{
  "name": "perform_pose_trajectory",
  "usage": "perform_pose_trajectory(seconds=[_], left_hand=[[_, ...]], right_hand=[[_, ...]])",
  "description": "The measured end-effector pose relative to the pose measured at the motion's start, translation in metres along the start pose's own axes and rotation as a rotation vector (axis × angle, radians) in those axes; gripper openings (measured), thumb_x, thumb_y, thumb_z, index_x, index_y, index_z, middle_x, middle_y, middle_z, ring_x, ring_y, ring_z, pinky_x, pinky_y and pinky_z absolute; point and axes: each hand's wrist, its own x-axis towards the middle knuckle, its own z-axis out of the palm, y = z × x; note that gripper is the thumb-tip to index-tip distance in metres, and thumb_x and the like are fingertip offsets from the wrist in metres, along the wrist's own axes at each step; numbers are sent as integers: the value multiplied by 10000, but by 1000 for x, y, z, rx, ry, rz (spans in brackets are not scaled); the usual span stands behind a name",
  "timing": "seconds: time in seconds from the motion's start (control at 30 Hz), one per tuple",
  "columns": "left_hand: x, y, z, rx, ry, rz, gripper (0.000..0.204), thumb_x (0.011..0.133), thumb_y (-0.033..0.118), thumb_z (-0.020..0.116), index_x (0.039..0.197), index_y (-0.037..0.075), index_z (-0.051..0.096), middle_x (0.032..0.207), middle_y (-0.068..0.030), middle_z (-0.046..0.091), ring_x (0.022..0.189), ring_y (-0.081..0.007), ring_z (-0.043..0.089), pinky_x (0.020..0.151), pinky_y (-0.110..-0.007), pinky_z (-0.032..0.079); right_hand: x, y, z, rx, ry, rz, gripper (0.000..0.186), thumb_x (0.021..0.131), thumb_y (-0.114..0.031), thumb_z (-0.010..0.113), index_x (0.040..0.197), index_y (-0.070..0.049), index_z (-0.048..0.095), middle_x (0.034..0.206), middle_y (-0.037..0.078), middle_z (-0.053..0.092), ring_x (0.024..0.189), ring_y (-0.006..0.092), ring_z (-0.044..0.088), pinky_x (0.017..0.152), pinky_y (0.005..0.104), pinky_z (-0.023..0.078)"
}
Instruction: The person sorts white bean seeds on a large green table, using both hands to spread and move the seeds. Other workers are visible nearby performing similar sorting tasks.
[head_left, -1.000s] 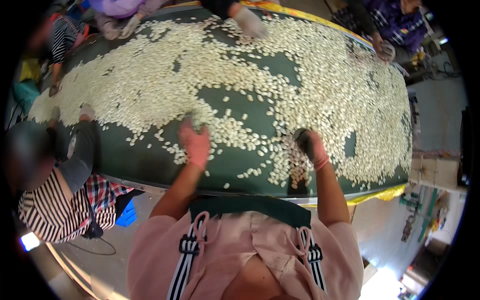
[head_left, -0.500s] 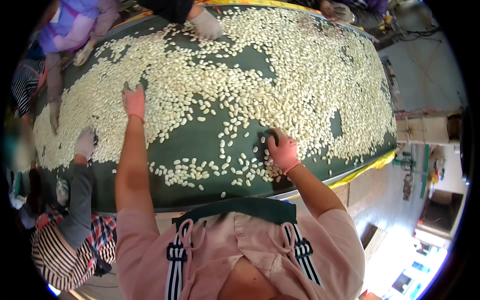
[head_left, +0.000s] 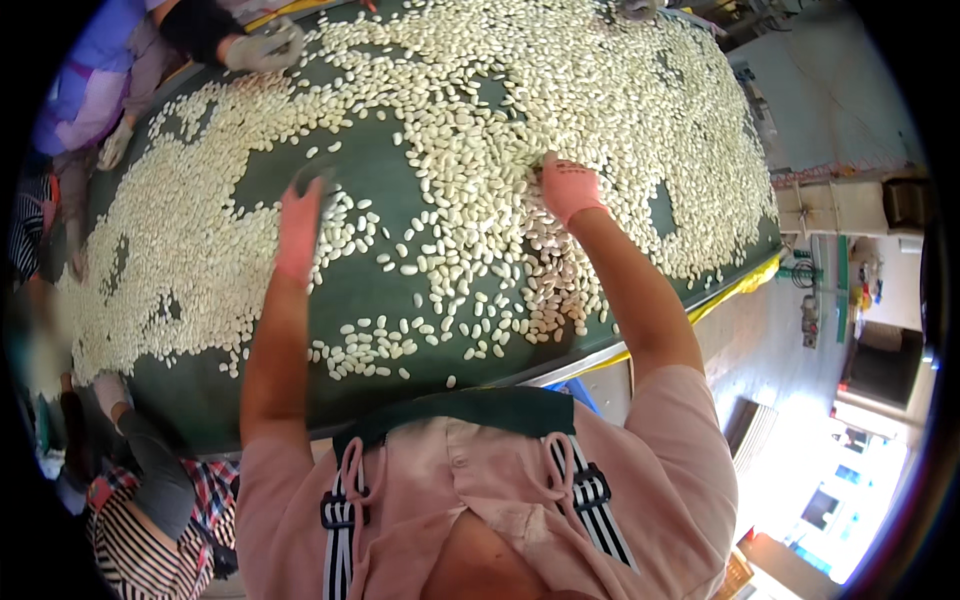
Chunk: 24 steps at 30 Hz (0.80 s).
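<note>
White beans [head_left: 470, 170] lie spread in a thick layer over a dark green tabletop [head_left: 370, 285]. My left hand [head_left: 299, 228], in a pink glove with dark fingertips, is over a bare green patch, beside a small cluster of beans. Motion smears its fingers. My right hand [head_left: 572, 190], gloved alike, rests among the beans right of the middle, fingers pointing down into them. Its fingertips are mostly hidden, so whether they hold a bean is unclear. Between my right forearm and the near edge lies a band of pinkish-tinged beans [head_left: 552, 290].
Across the table at upper left, a co-worker's grey-gloved hand [head_left: 265, 48] hovers by the beans. Others stand along the left side, one in a striped top [head_left: 150, 540]. A metal rim and yellow sheeting [head_left: 740, 292] border the right edge.
My right hand has moved away from me, into the thicker beans. My left hand has shifted right and slightly nearer, and a larger bare patch shows beyond it. The far co-worker's hand moved left.
</note>
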Motion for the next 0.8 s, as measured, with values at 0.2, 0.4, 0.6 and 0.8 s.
perform_pose_trajectory(seconds=[0.2, 0.4, 0.6, 0.8], left_hand=[[-60, -7, -135, 979, 666, 263, 459, 930, 221, 600, 1329, -1, 554, 1288, -161, 597, 1195, -277, 546, 1032, -370, 412], [-60, -24, -123, 531, 555, 209, 528, 945, 162, 583, 1427, -8, 449, 1396, -169, 517, 1281, -246, 483, 1082, -342, 364], [-90, 3, -3, -92, -155, -295, 485, 987, 201, 576, 1424, 27, 458, 1344, -94, 555, 1215, -184, 533, 972, -285, 450], [-132, -1, -49, 104, 2, -57, 342, 996, 69, 487, 1328, 23, 557, 1240, -64, 620, 1045, -159, 622, 907, -264, 482]], right_hand=[[-54, -2, 38, 2129, -307, 358, 214, 948, -239, 459, 853, -77, 562, 674, -5, 492, 468, 88, 368, 413, 229, 311], [-125, 30, 52, 2519, -187, 317, 286, 1036, -333, 453, 834, -145, 529, 696, -31, 464, 533, 85, 389, 447, 209, 277], [-140, 104, 50, 1027, 197, 554, 350, 1000, -359, 485, 998, -39, 627, 765, 82, 642, 665, 230, 602, 608, 350, 466], [-160, 18, 43, 204, 6, 445, 344, 978, -339, 482, 1139, -38, 528, 999, 167, 705, 960, 383, 669, 842, 477, 513]])
